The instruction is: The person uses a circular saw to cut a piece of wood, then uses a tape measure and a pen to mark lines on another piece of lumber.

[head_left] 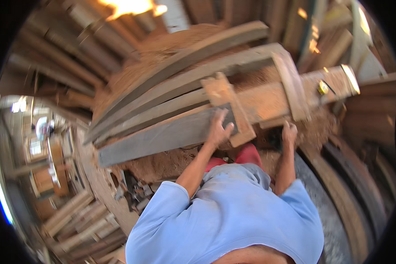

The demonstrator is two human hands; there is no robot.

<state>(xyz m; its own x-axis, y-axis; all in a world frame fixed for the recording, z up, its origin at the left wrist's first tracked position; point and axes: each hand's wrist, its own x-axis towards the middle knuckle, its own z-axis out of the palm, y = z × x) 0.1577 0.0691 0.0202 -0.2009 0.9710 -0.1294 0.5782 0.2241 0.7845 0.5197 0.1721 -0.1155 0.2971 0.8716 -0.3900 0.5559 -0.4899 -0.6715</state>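
At nine o'clock, a stack of loose timber offcuts lies on the workshop floor. Four long curved planks fan from eight o'clock up toward one o'clock. My left arm reaches straight up from the blue shirt; my left hand lies flat, fingers spread open, pressing on the nearest grey plank, close to centre. Beside it, a sawdust-covered wooden bench runs toward three o'clock. My right arm rises bent; my right hand curls closed around the bench's lower edge, at four o'clock of centre.
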